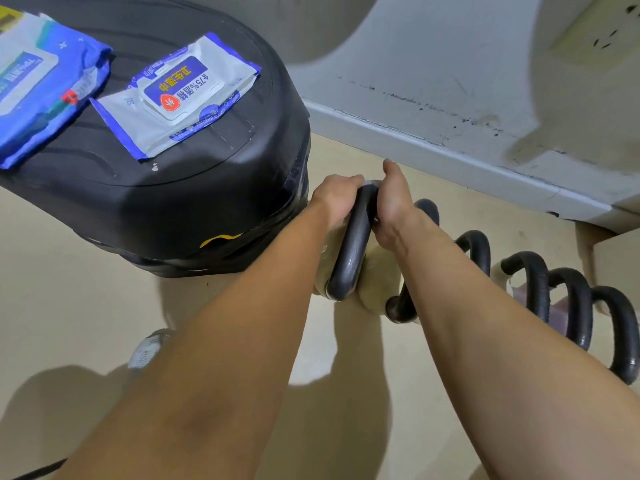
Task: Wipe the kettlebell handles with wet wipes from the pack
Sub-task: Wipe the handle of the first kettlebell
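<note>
Beige floor (86, 306) under a scuffed wall (450, 64) holds a row of kettlebells (530, 271). Left hand (337, 199) and right hand (393, 206) clamp the top of the nearest handle (353, 244), perhaps over a wipe (373, 183). Beside, a black stool (173, 202) carries the wipes pack (176, 95) and another pack (38, 88).

Black handles (349, 244) — blue-and-white wipe pack (176, 98)
</note>
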### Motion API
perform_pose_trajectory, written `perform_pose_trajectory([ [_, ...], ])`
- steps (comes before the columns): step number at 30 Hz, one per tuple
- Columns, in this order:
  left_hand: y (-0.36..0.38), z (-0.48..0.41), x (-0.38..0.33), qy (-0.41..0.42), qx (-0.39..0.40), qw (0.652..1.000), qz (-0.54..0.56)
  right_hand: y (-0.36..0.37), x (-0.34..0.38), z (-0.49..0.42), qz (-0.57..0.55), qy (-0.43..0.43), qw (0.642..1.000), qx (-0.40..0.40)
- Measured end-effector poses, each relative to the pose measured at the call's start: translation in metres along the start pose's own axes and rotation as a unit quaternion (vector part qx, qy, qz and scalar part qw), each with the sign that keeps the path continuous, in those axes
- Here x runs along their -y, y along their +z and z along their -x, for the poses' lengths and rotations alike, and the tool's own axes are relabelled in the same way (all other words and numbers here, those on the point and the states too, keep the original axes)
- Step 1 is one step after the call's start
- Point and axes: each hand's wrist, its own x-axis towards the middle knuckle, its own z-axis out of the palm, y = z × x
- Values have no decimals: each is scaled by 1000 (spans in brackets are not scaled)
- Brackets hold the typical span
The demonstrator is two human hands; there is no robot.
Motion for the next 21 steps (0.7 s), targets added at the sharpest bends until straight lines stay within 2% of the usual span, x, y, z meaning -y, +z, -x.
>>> perform_pose_trajectory([
  [4,-14,-19,4,13,16,998,63,-5,10,1,-36,-41,998,-34],
  [7,-13,-30,13,11,32,997,65,-7,2,8,-54,-46,997,-32],
  [10,-5,-27,20,0,43,998,40,-2,-2,13,-73,-15,997,-30],
  [14,-9,18,0,-3,59,995,85,-2,-4,11,-88,5,996,-17],
  [18,-15,22,10,23,80,984,160,3,-22,30,-171,-7,985,-22],
  [21,-15,22,5,35,82,982,168,3,-31,42,-238,10,971,-14],
])
